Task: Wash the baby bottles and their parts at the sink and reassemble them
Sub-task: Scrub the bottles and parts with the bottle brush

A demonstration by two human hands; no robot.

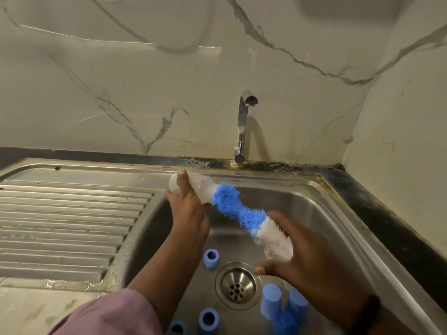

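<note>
Over the stainless steel sink (314,201), our left hand (186,206) grips a translucent plastic baby bottle (193,183); our right hand (302,257) holds the blue-and-white bristle brush (242,213) at its mouth.

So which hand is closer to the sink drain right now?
The right hand. Gripping the brush, it hovers just above and to the right of the drain, thumb near its rim. The left hand holds the bottle up by the basin's far left edge.
</note>
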